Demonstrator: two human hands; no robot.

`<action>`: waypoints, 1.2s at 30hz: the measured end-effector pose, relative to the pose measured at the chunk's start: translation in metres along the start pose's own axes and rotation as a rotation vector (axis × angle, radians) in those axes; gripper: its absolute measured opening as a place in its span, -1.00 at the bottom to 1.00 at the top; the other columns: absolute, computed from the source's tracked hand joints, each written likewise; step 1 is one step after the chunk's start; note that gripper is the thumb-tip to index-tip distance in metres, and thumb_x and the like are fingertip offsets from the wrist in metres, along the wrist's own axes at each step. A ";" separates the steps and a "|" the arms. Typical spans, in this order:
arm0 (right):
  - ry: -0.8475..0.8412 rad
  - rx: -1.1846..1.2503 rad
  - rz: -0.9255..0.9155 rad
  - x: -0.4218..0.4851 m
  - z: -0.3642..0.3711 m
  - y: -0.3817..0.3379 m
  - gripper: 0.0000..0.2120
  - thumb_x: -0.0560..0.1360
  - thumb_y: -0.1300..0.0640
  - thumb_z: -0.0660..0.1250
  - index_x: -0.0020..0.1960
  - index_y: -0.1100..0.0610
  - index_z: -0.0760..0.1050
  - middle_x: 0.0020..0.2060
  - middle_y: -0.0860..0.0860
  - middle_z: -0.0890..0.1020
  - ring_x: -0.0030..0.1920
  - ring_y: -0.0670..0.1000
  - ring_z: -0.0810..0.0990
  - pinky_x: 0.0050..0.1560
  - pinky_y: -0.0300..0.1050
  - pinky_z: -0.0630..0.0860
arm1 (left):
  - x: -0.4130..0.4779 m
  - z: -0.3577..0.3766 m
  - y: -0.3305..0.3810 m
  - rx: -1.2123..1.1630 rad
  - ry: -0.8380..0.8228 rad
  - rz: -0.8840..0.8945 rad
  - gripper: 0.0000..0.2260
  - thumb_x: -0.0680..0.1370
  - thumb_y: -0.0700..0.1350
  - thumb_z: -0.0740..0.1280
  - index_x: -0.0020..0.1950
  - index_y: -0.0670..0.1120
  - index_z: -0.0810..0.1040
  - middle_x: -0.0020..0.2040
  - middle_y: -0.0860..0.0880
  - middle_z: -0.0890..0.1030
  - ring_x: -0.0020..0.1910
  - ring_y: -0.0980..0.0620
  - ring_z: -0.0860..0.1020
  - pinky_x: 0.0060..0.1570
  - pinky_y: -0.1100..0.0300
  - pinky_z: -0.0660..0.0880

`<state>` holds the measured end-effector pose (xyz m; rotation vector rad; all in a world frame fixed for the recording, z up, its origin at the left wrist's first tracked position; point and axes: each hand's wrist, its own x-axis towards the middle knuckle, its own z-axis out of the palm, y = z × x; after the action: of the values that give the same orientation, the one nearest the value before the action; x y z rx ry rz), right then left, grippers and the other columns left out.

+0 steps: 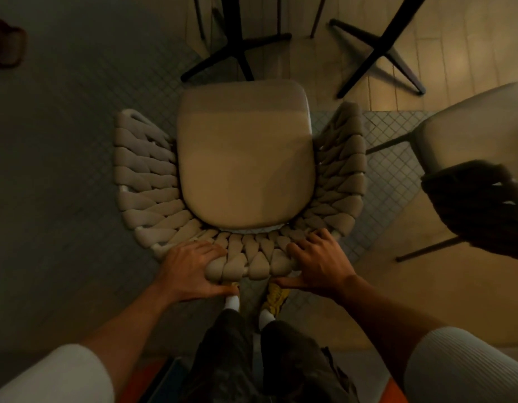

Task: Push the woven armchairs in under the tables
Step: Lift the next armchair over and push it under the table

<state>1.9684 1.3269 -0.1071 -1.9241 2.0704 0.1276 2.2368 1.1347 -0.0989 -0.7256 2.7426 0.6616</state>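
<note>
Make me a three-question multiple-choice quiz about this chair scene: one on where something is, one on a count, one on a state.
1. Where do both hands rest?
A. seat cushion
B. top of the woven backrest
C. table base

2. How many dark cross-shaped table bases show?
A. one
B. two
C. four

3. The seat cushion is:
A. bare
B. holding a bag
C. flipped over

Answers:
1 B, the left hand and right hand grip the woven backrest.
2 B, a left table base and a right table base.
3 A, nothing lies on the seat cushion.
</note>
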 end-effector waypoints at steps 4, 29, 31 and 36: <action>0.063 0.006 0.068 -0.003 0.003 -0.015 -0.21 0.39 -0.64 0.20 -0.13 0.12 0.59 -0.31 0.08 0.63 -0.24 0.16 0.56 0.03 0.09 0.40 | -0.005 -0.003 0.009 0.015 0.031 -0.049 -0.16 0.23 0.69 0.26 0.21 0.11 0.70 0.06 0.13 0.73 0.03 0.11 0.68 0.07 0.12 0.57; -0.077 -0.039 0.039 0.002 0.008 -0.020 -0.07 0.27 -0.79 -0.04 -0.09 -0.02 0.64 -0.20 -0.06 0.71 -0.13 0.10 0.68 0.07 0.03 0.33 | -0.004 0.002 -0.009 0.164 0.013 -0.001 -0.19 0.24 0.72 0.18 0.14 0.18 0.72 -0.07 0.12 0.75 -0.11 0.04 0.70 -0.18 0.12 0.58; -0.099 -0.041 0.050 0.006 0.005 -0.017 -0.04 0.26 -0.80 -0.08 -0.04 -0.04 0.65 -0.17 -0.07 0.73 -0.08 0.07 0.69 0.10 0.04 0.31 | 0.001 -0.001 -0.009 0.183 0.008 -0.013 -0.20 0.22 0.73 0.17 0.13 0.20 0.72 -0.08 0.14 0.75 -0.13 0.05 0.70 -0.20 0.15 0.56; -0.088 -0.058 0.068 0.026 -0.007 -0.009 -0.04 0.26 -0.80 -0.10 -0.01 -0.05 0.64 -0.18 -0.06 0.70 -0.08 0.05 0.67 0.15 0.06 0.31 | 0.025 -0.016 -0.020 0.198 0.010 -0.021 -0.20 0.20 0.74 0.15 0.14 0.25 0.71 -0.09 0.15 0.75 -0.12 0.06 0.69 -0.19 0.14 0.56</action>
<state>1.9749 1.2995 -0.1068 -1.8468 2.0967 0.2853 2.2241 1.1011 -0.1007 -0.7128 2.7544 0.3755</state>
